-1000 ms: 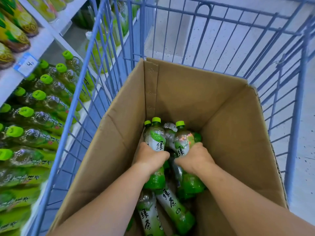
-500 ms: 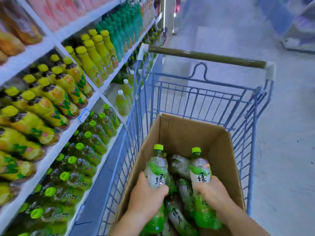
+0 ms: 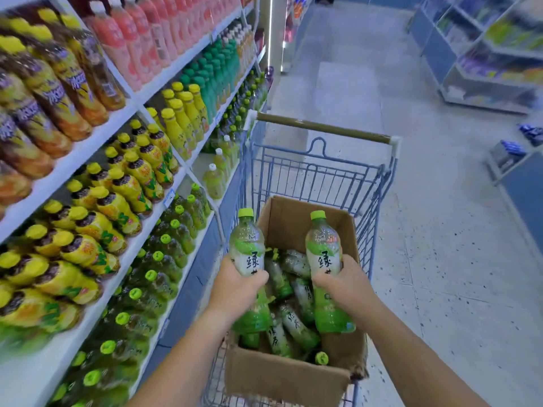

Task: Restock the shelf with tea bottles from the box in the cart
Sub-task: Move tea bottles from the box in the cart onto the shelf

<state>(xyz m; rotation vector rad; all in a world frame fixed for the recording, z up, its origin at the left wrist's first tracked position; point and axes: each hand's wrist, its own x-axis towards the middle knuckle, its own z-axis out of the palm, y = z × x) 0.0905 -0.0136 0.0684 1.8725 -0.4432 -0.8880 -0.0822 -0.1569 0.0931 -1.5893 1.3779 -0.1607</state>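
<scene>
My left hand [image 3: 235,286] grips a green tea bottle [image 3: 247,248] with a lime cap, held upright above the box's left edge. A second tea bottle [image 3: 324,254] stands upright in the grip of my right hand [image 3: 343,284], over the box's right side. Below them the cardboard box [image 3: 282,374] sits in the blue wire cart [image 3: 317,168] and holds several more tea bottles [image 3: 293,327] lying loosely. On the left, the low shelf [image 3: 152,292] carries rows of matching green-capped tea bottles [image 3: 164,254].
Upper shelves on the left hold yellow-capped [image 3: 117,195], yellow [image 3: 182,121], green and pink bottles. The cart handle [image 3: 323,127] points away down the aisle. More shelving [image 3: 484,63] stands across the speckled floor at the right.
Both hands have lifted their bottles up out of the box. My view has risen and pulled back, showing more of the shelves and aisle.
</scene>
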